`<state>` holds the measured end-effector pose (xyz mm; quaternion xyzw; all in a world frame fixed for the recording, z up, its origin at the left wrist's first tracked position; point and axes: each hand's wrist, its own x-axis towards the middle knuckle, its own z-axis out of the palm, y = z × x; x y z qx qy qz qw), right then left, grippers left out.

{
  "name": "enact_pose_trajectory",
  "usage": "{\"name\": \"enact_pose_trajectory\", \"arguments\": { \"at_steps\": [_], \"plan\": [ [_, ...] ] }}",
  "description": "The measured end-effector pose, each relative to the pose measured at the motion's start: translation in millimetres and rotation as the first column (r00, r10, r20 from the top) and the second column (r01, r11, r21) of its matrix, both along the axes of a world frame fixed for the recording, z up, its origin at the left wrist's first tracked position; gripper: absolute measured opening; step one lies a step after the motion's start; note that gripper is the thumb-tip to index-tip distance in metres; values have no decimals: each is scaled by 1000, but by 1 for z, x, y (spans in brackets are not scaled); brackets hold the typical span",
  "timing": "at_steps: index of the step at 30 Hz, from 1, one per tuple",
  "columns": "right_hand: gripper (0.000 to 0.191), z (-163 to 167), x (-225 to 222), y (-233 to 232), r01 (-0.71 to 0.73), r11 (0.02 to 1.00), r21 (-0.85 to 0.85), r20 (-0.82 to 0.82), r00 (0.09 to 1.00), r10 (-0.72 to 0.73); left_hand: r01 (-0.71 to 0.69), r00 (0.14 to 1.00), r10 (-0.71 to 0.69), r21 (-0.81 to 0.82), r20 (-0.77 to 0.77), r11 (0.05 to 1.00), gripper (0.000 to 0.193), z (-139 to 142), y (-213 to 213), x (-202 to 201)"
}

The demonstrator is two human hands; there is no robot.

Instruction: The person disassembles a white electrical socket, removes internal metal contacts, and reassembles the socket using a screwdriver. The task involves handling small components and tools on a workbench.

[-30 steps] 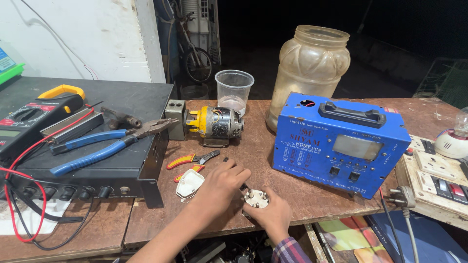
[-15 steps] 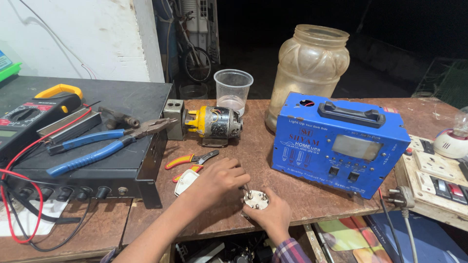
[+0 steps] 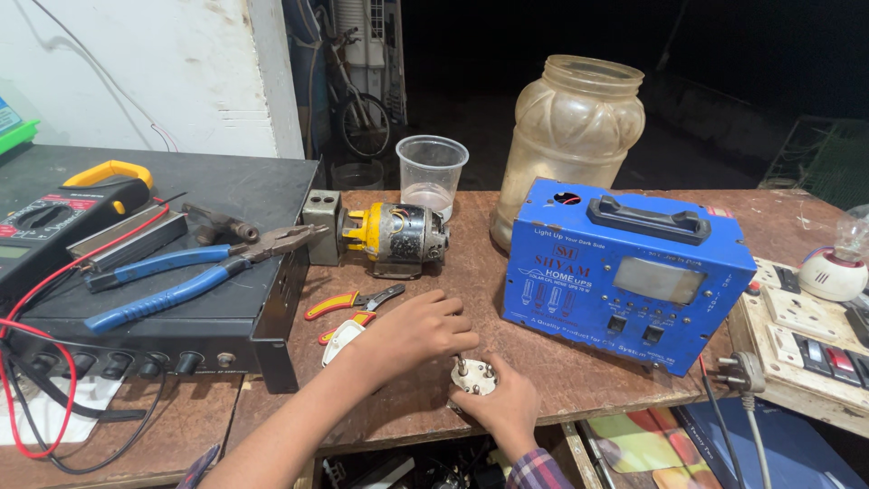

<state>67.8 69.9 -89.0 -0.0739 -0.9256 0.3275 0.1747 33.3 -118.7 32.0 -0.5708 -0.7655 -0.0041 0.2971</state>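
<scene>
Step in hand: working on the white plug [image 3: 473,375], which sits pins-up at the near edge of the wooden table [image 3: 471,272], at about 6 o'clock in the view.
Doing it well: I judge the plug should stay braced against the table edge so it cannot twist, with the upper fingers kept on the pin face and a light, square grip so the small part does not slip off the edge.
Right hand [image 3: 507,407]: comes up from below the table edge at 6 o'clock, fingers curled around the plug body, cupping it from beneath and from the side; the palm is turned toward the table.
Left hand [image 3: 412,330]: forearm enters from 7 o'clock and lies across the table; the hand is loosely curled, knuckles up, fingertips reaching down to the plug's top by the pins. Whether they pinch a pin or only rest there, I cannot tell.
Around the plug: a white plug cover [image 3: 341,342] just beside the left wrist at 9 o'clock; small red-and-yellow cutters [image 3: 348,303] at 10 o'clock; a small motor [image 3: 396,237] at 11 o'clock; a blue box with a handle [image 3: 625,272] at 1 o'clock, near but apart.
</scene>
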Motion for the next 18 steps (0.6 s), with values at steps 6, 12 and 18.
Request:
{"name": "enact_pose_trajectory", "arguments": {
  "at_steps": [6, 12, 18],
  "plan": [
    [59, -4, -1, 1, -14, 999, -37, -13, 1000, 14, 29, 999, -30, 18, 34, 999, 13, -2, 3, -8],
    [60, -3, -2, 1, -26, 1000, -13, -11, 1000, 26, 30, 999, -30, 19, -16, 999, 10, -6, 10, -15],
    [56, 0, -1, 0, -40, 998, -50, 19, 999, 41, 12, 994, -7, 51, -108, 999, 18, -13, 8, -15]
  ]
}}
